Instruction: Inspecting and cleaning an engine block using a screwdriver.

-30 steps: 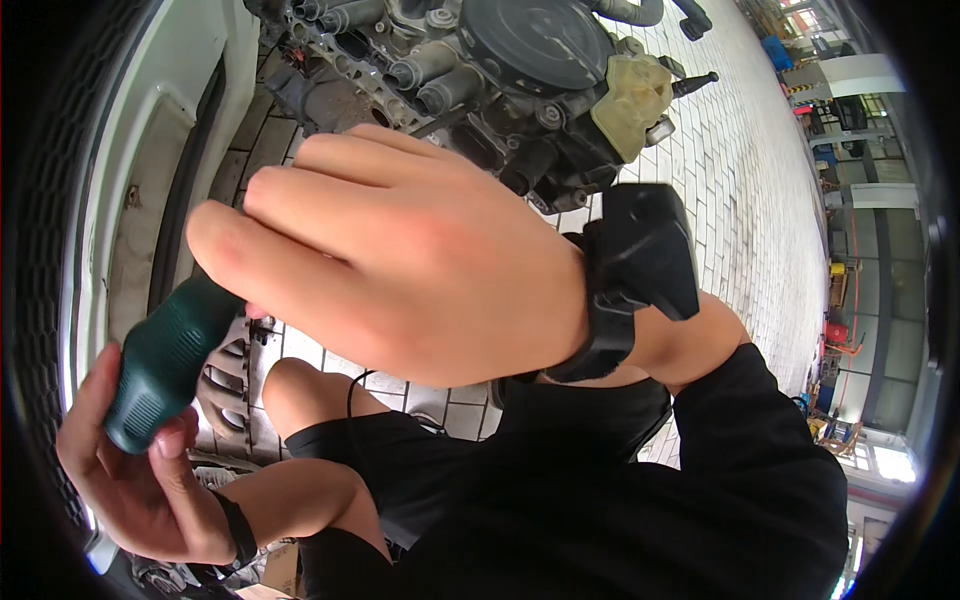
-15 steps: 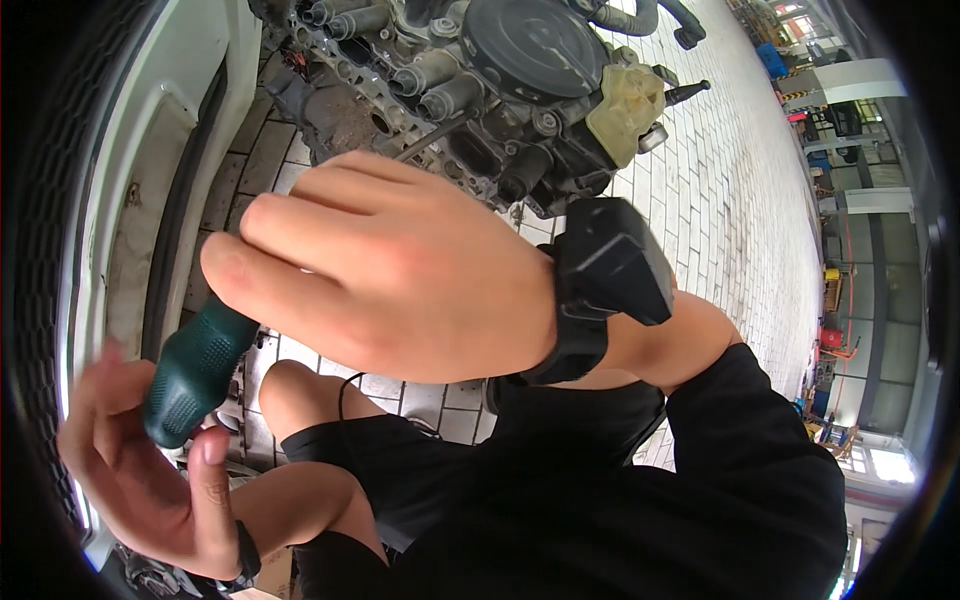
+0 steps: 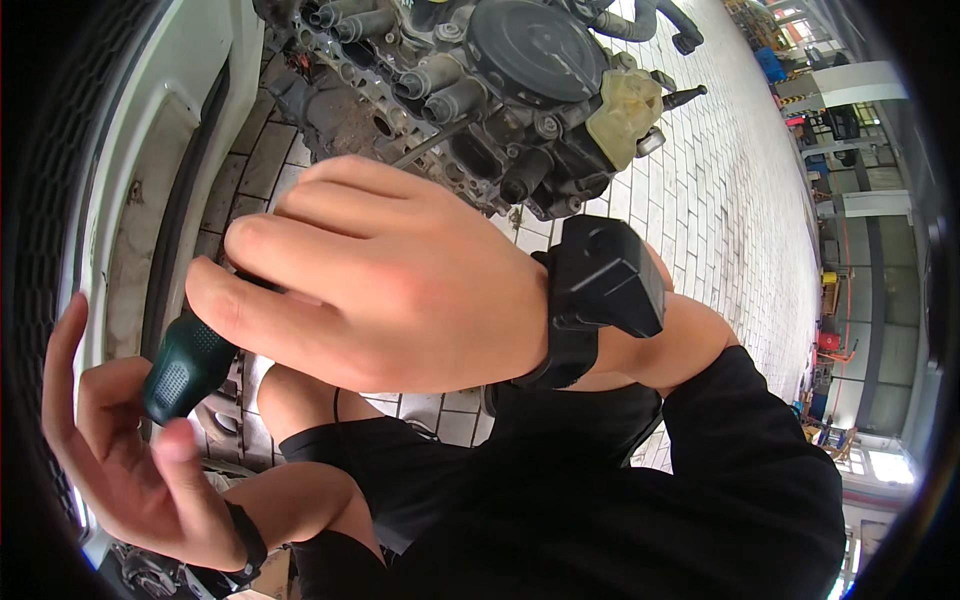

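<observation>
My right hand (image 3: pixel 370 285), with a black device (image 3: pixel 605 275) strapped at the wrist, is closed around a dark green handled tool (image 3: pixel 190 365). A metal shaft (image 3: pixel 430 145) shows past the knuckles, pointing into a dirty engine (image 3: pixel 530 55); whether it joins the handle is hidden. My left hand (image 3: pixel 130 460) is at the lower left by the handle's end, index finger stretched up and the others loosely curved, thumb apart. Whether a fingertip touches the handle I cannot tell.
A white panel (image 3: pixel 150 150) with a dark seal runs along the left. Tiled floor (image 3: pixel 720 200) lies under and right of the engine. My legs (image 3: pixel 300 400) are bent below my hands. Workshop clutter and a red object (image 3: pixel 828 341) line the far right.
My left hand's fingers have loosened from the handle, the index finger now straightened upward. My right hand has shifted slightly down and left with the tool.
</observation>
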The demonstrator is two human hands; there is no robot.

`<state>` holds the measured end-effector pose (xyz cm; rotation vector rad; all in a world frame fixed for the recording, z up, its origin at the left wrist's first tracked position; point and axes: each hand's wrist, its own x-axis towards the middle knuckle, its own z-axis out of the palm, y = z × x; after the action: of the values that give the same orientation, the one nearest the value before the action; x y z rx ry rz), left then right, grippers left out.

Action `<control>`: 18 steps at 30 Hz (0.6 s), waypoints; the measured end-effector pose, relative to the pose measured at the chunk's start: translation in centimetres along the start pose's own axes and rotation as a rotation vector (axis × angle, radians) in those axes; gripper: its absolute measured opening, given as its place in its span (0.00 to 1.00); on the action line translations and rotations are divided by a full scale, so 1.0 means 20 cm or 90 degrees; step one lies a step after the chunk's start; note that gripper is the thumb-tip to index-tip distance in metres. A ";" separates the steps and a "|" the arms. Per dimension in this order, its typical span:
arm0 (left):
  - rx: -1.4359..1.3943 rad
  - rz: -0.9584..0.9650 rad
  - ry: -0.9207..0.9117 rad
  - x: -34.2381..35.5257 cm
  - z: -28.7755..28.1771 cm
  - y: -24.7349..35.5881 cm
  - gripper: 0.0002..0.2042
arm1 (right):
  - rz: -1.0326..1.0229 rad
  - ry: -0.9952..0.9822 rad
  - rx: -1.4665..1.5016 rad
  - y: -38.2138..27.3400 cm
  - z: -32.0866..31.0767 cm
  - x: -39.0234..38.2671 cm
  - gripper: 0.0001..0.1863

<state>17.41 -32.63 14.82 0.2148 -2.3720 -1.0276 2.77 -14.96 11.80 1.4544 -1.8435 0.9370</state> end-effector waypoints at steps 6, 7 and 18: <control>0.023 0.039 -0.029 -0.02 -0.04 -0.07 0.26 | 0.004 0.046 -0.025 0.01 0.03 0.02 0.11; -0.063 -0.006 -0.048 -0.01 -0.02 -0.06 0.23 | -0.009 0.063 -0.012 0.01 0.03 0.02 0.11; -0.072 0.022 -0.136 -0.02 -0.09 -0.04 0.23 | 0.027 -0.021 -0.009 -0.03 0.00 -0.01 0.13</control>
<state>18.61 -34.10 15.08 0.0225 -2.4862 -1.2178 3.31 -14.98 11.68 1.4355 -1.9085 0.9228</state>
